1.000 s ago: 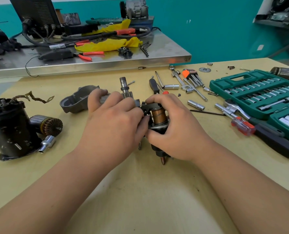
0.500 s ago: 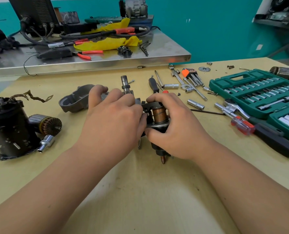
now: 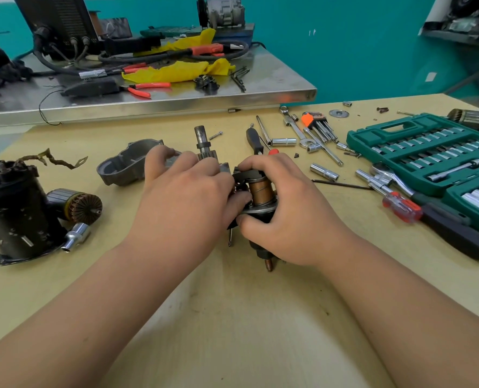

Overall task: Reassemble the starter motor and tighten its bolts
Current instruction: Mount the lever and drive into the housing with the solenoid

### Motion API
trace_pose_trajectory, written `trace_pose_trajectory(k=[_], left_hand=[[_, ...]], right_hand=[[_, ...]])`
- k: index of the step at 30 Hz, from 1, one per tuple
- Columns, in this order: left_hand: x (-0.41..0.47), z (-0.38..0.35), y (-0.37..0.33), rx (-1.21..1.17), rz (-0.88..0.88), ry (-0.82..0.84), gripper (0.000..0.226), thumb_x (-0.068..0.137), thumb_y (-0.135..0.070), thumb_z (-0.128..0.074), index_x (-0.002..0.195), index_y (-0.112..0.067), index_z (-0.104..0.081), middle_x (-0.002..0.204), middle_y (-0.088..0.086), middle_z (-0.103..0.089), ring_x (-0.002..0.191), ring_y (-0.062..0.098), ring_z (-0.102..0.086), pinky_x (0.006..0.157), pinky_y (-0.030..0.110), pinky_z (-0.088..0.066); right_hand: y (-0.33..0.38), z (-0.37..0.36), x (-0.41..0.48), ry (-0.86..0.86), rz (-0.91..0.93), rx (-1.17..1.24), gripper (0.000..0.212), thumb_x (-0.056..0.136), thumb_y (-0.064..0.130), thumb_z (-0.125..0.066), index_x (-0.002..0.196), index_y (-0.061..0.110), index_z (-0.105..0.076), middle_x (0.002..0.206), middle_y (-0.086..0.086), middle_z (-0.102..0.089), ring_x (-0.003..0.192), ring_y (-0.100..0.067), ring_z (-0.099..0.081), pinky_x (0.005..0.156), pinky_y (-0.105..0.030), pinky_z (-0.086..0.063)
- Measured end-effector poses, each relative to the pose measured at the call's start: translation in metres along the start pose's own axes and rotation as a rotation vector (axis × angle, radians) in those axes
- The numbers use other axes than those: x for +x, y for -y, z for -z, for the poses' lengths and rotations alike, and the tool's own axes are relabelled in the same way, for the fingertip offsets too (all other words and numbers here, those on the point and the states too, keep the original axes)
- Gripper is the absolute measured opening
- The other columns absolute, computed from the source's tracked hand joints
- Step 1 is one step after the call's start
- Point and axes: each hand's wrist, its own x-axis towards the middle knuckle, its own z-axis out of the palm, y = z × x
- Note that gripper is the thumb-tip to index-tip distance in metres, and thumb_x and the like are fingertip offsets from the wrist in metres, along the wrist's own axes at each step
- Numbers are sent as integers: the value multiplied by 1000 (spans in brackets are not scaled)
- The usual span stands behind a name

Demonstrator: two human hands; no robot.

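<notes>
Mating solenoid [image 3: 260,189] to shaft [image 3: 202,138]: right hand [image 3: 288,217] grasps solenoid, left hand [image 3: 182,197] grasps shaft; align squarely and seat fully before bolting.

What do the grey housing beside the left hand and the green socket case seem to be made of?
Grey housing: probably cast metal, perhaps aluminium; dull, matte grey with rounded edges. Green socket case: likely moulded plastic; even green colour, soft sheen, shaped slots.
</notes>
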Motion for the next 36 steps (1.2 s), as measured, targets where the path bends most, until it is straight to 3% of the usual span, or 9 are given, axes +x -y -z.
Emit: trace_pose_trajectory(k=[4, 10, 15, 21, 27, 29, 31, 33, 36], left_hand=[[2, 7, 0, -49, -5, 84, 43, 91, -39, -42, 74, -12, -71, 70, -1, -53, 76, 30, -57, 96, 48, -29], [1, 13, 2, -25, -17, 30, 33, 84, -32, -51, 61, -15, -67, 59, -4, -51, 62, 24, -56, 88, 39, -27], [-1, 15, 12, -144, 10, 41, 33, 82, -35, -50, 58, -17, -64, 57, -6, -48, 55, 20, -49, 81, 40, -43], [-4, 7, 15, -295, 50, -4, 29, 84, -35, -55, 68, -13, -67, 66, -3, -52, 63, 19, -46, 68, 31, -34], [-6, -5, 17, -351, 2, -134, 36, 86, -40, -47, 69, -11, -62, 80, -1, -49, 81, 21, -42, 73, 33, -41], [-11, -16, 14, -476, 133, -208, 29, 89, -38, -50, 73, -15, -58, 98, -2, -44, 97, 17, -38, 84, 22, -34], [-14, -25, 7, -808, 391, -256, 21, 96, -32, -48, 77, -23, -48, 112, -1, -39, 108, 6, -40, 92, 13, -35], [-14, -33, 1, -1045, 594, -229, 22, 102, -27, -40, 80, -28, -43, 116, 2, -42, 107, 0, -44, 91, 19, -40], [-8, -38, -8, -1094, 656, -255, 21, 102, -26, -36, 83, -32, -41, 113, 2, -47, 105, 12, -46, 88, 22, -38]], right_hand=[[0, 2, 1, 7, -7, 25, 55, 73, 35, -68, 122, 41, -44, 116, 18, -41, 101, 3, -45, 77, -12, -45], [-1, 0, 2, 28, 19, 27, 52, 68, 44, -65, 112, 50, -39, 109, 27, -36, 105, 11, -43, 74, -3, -41], [-8, 1, 3, -9, -54, 109, 55, 70, 33, -75, 111, 47, -40, 111, 30, -40, 102, 14, -43, 75, 1, -39], [-10, 5, 2, -30, -66, 191, 49, 70, 26, -77, 102, 46, -46, 108, 11, -56, 91, 3, -56, 69, -6, -45], [-6, 4, 0, -43, -77, 209, 48, 57, 51, -72, 98, 48, -47, 105, 12, -58, 89, 1, -59, 69, -8, -46], [-6, 4, 0, -41, -76, 205, 47, 59, 51, -73, 98, 49, -47, 107, 13, -57, 91, 0, -59, 72, -12, -48], [-7, 3, -1, -39, -81, 199, 43, 63, 48, -73, 99, 49, -48, 106, 14, -58, 91, 0, -59, 74, -16, -50], [-7, 2, 0, -33, -83, 214, 40, 66, 46, -71, 99, 49, -49, 101, 20, -59, 91, 1, -60, 71, -12, -50], [-8, 0, 1, -48, -81, 240, 37, 68, 42, -71, 101, 47, -53, 102, 27, -58, 93, 4, -60, 72, -7, -46]])
